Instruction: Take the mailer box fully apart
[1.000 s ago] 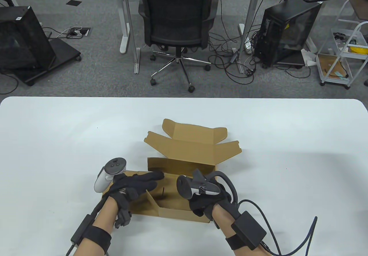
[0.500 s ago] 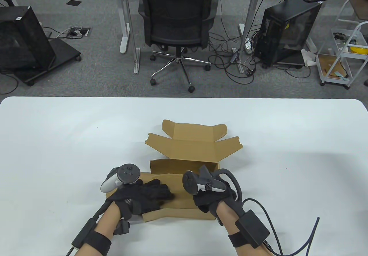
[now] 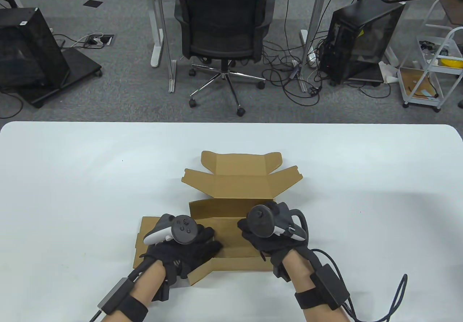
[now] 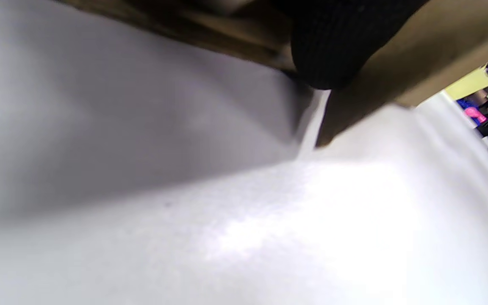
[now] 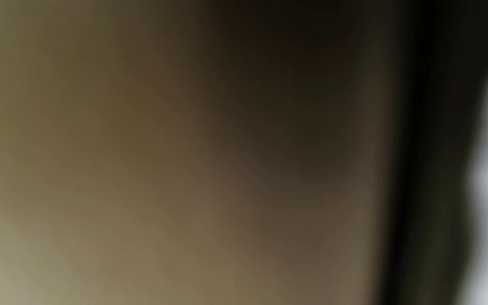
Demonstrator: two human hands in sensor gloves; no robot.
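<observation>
Both hands — left hand (image 3: 182,251), right hand (image 3: 269,240) — have pressed mailer box (image 3: 231,224) flatter since earlier

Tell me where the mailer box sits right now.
In the table view, the mailer box lies near the front middle of the white table, partly flattened under the left hand and right hand.

One cardboard box (image 3: 231,199) is seen on one white worktop (image 3: 72,192). Two gloved hands are counted, a left (image 3: 181,251) and a right (image 3: 267,240), each fitted with one tracker. Beyond the worktop, one office chair (image 3: 222,22) and two black computer towers (image 3: 361,40) (image 3: 25,51) are counted.
</observation>
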